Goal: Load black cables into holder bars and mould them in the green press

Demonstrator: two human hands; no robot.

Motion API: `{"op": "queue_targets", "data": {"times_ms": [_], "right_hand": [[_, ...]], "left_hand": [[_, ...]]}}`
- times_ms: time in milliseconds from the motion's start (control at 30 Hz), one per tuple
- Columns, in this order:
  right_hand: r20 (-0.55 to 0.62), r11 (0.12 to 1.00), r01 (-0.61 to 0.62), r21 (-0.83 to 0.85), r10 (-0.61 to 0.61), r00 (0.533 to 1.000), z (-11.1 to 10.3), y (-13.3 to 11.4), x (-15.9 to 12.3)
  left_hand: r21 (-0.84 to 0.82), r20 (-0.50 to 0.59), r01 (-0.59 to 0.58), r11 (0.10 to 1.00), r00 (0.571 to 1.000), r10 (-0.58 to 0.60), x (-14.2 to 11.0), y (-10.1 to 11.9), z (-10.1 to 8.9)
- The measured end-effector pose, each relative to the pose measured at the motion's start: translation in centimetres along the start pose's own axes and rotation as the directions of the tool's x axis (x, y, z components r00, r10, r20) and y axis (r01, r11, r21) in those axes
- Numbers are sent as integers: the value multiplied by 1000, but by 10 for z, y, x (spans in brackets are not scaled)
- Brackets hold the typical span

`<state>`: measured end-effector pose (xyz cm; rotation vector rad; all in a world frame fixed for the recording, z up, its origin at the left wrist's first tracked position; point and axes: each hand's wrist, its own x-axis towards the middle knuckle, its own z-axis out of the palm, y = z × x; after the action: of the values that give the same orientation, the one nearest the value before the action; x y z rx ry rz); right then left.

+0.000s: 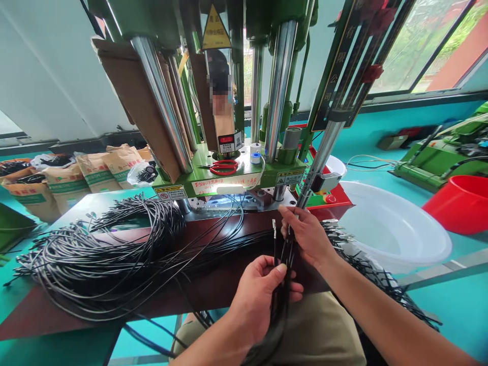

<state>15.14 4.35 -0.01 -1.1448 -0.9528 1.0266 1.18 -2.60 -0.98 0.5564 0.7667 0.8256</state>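
My left hand (263, 290) is closed around several black cables (281, 305) in front of my lap. One cable end with a silvery metal terminal (274, 229) sticks up above that hand. Just above and to the right, my right hand (305, 231) pinches the upper ends of some of the same cables; its fingertips partly hide them. A large coiled bundle of black cables (99, 264) lies on the dark red table (213, 300) to the left. More cables with metal ends (339, 234) lie to the right, behind my right forearm.
A green press (183, 180) with steel columns stands at the table's back. Red-handled pliers (223, 166) and a blue-and-white tape roll (255, 158) rest on it. A white tub (427, 244) and a red bucket (457, 206) are at right. Paper sacks (68, 185) stand at left.
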Motion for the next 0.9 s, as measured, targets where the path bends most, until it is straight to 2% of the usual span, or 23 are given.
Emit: {"op": "queue_targets", "data": {"times_ms": [133, 267, 367, 600, 700, 900], "right_hand": [[10, 997, -6, 75, 5, 1000, -4, -2, 0], [91, 990, -59, 132, 47, 995, -14, -6, -2], [133, 993, -89, 74, 79, 988, -21, -11, -4], [248, 981, 51, -185, -4, 969, -21, -10, -12], [248, 958, 58, -283, 15, 969, -18, -7, -18], [254, 983, -40, -178, 85, 963, -17, -3, -23]], "left_hand": [[-19, -28, -13, 1000, 1000, 13, 0, 2, 0], [-45, -44, 15, 999, 999, -17, 0, 5, 1], [-64, -58, -1, 998, 998, -3, 0, 6, 1], [-59, -88, -33, 998, 996, 28, 2, 5, 4], [-43, -88, -29, 999, 996, 25, 2, 5, 5], [-65, -85, 0, 998, 996, -6, 1, 8, 6]]}}
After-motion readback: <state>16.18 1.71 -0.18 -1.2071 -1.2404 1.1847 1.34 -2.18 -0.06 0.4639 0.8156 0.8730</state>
